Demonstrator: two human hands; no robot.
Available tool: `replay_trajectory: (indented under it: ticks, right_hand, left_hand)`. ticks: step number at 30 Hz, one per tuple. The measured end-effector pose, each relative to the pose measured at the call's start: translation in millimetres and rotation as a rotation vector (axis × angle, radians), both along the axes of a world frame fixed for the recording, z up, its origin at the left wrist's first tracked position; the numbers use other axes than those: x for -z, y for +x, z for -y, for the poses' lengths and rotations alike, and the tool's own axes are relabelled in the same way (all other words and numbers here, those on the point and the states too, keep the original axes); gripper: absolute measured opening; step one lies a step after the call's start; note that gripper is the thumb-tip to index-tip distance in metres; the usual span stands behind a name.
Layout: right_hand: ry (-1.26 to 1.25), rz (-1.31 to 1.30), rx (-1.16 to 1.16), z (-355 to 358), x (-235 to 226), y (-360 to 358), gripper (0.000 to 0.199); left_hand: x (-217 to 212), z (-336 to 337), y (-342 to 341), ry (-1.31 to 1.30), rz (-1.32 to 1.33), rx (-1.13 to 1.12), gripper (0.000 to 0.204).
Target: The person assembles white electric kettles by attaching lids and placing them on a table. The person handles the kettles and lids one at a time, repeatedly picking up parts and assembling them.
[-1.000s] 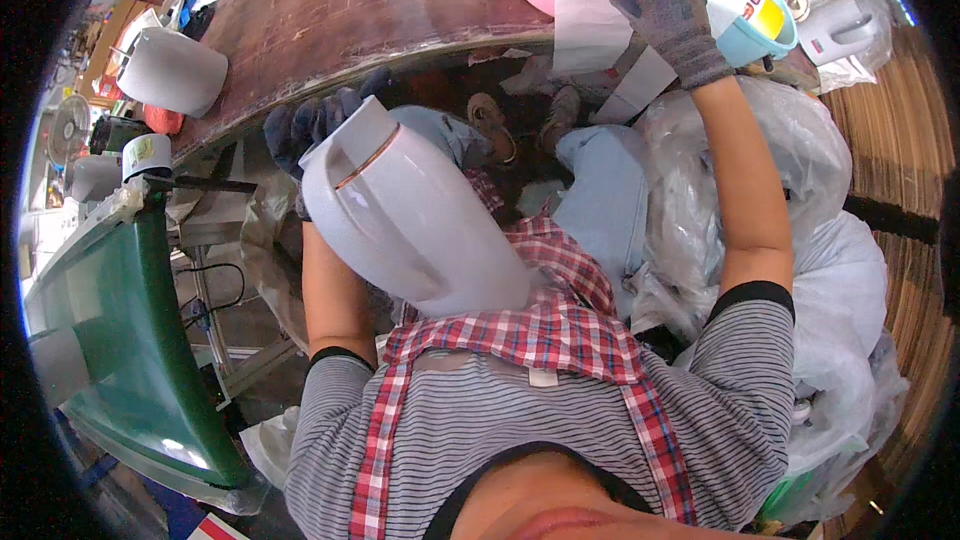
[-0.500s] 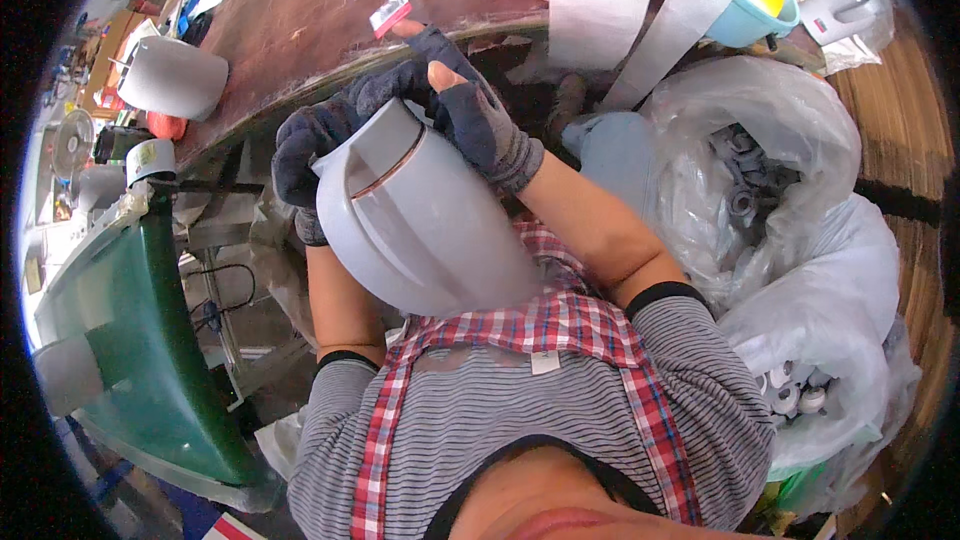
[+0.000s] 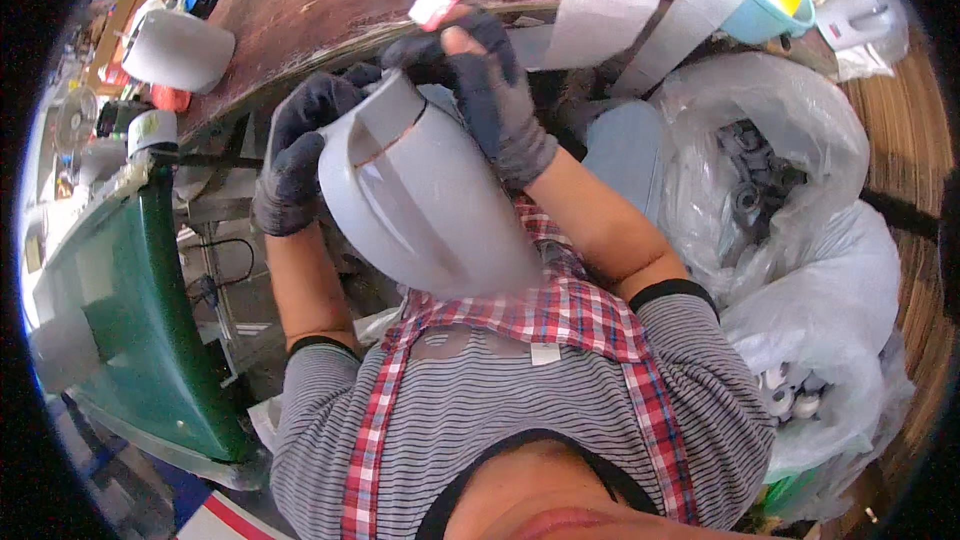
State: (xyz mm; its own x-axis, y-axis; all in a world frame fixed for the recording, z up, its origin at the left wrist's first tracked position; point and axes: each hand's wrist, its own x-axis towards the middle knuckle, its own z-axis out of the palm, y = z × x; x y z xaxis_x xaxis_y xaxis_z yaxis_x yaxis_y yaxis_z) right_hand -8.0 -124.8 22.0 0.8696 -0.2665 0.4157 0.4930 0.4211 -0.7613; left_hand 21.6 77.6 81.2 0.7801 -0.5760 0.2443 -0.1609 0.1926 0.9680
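Observation:
A light grey plastic jug (image 3: 430, 190) with a moulded side handle is tilted in front of my chest, its open rim pointing away from me. My left hand (image 3: 297, 145), in a dark grey glove, is closed on the jug's far left side by the rim. My right hand (image 3: 495, 90), in a matching glove with bare fingertips, is at the jug's far right side. A small white and pink label (image 3: 433, 4) is at its index fingertip, with the thumb close by. The jug hides some of the fingers.
A dark red-brown table (image 3: 330, 0) lies ahead, with a grey container (image 3: 180, 48) at its left. White label strips (image 3: 612, 5) hang over its edge near a light blue basin (image 3: 765, 15). Plastic bags (image 3: 840, 110) of grey parts are at right, a green bin (image 3: 135, 330) at left.
My right hand and the label have shifted slightly right and up. My left hand has moved a little left and turned, and the jug has tilted slightly. The whole view has shifted a little.

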Motion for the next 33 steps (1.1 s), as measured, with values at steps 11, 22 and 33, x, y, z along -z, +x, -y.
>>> replay_trajectory:
  ticks: [11,22,33]
  right_hand:
    - [0.321,-0.381,-0.303,45.4,17.5,-61.7,0.043]
    - [0.202,-0.614,-0.326,-8.6,88.2,-67.5,0.024]
    - [-0.064,-0.435,-0.292,-19.0,87.6,-67.9,0.032]
  left_hand:
    - [17.0,-121.9,11.8,0.308,0.239,-0.733,0.037]
    - [52.7,-148.6,-18.4,0.264,0.152,-1.011,0.029]
    - [36.2,-131.5,-18.0,0.471,0.151,-1.093,0.037]
